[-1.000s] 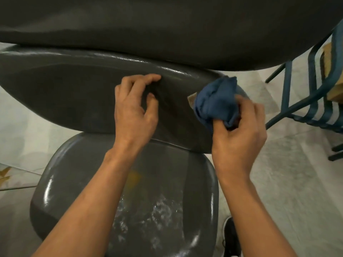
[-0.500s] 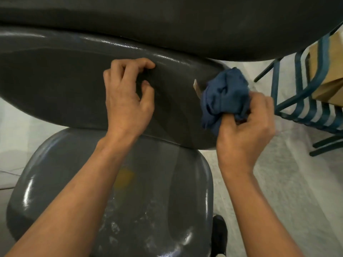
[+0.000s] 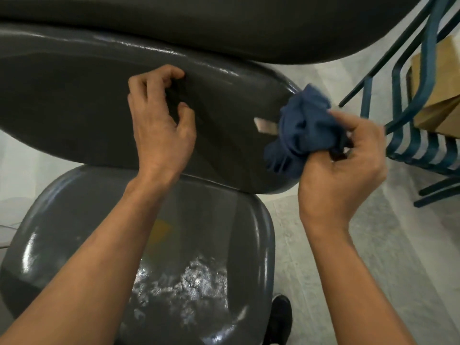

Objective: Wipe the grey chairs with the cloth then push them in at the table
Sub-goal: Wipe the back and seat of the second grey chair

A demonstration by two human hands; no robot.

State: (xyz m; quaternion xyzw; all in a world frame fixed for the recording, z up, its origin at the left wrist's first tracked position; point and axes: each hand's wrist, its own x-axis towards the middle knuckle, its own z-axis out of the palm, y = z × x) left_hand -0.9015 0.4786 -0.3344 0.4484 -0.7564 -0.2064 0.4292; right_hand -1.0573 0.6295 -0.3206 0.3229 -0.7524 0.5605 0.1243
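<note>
Gleaming wet grey chair (image 3: 74, 115), bunched blue cloth (image 3: 303, 130) against its edge

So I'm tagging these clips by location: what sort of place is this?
Probably a café or canteen seating area: a moulded grey chair at a dark table, a teal metal chair, pale stone-like floor.

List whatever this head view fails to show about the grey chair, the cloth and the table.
- Glossy grey plastic chair: its legs are hidden beneath the seat, and the backrest is cut by the left edge.
- Crumpled dark blue cloth: the part inside the right hand is covered by the fingers.
- Pale label on the backrest: partly covered by the cloth, too small to read.
- Dark table: only its edge shows, cut off at the top.
</note>
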